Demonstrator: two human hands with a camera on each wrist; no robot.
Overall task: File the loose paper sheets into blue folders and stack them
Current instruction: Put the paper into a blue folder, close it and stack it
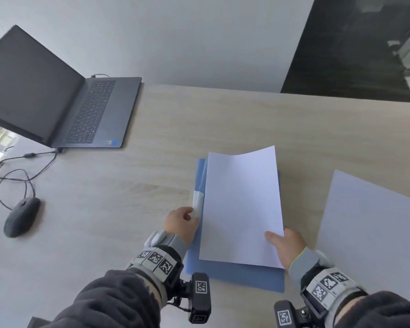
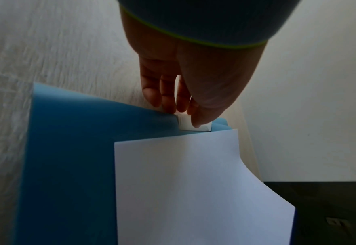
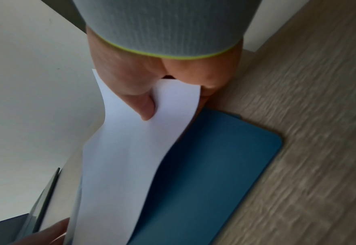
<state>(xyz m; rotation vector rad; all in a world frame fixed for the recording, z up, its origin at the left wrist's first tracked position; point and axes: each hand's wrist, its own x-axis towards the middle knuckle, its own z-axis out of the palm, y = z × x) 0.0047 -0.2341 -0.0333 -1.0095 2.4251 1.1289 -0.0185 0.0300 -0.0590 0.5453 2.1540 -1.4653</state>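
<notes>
Low in the centre of the head view, a blue folder (image 1: 234, 278) lies on the table (image 1: 152, 185). Over it, the right hand (image 1: 285, 247) pinches a white sheet (image 1: 243, 209) at its near corner, thumb on top. The left hand (image 1: 181, 223) pinches the folder's white clip (image 1: 197, 204) with curled fingers. My judgement: this sheet is not yet filed. More loose paper (image 1: 369, 228) waits at lower right, and I see no finished stack, so most of the work remains.

office | wood-look desk (image 1: 223, 119) | open laptop (image 1: 64, 95) | wired mouse (image 1: 21, 216) | plain wall (image 1: 187, 31)
</notes>
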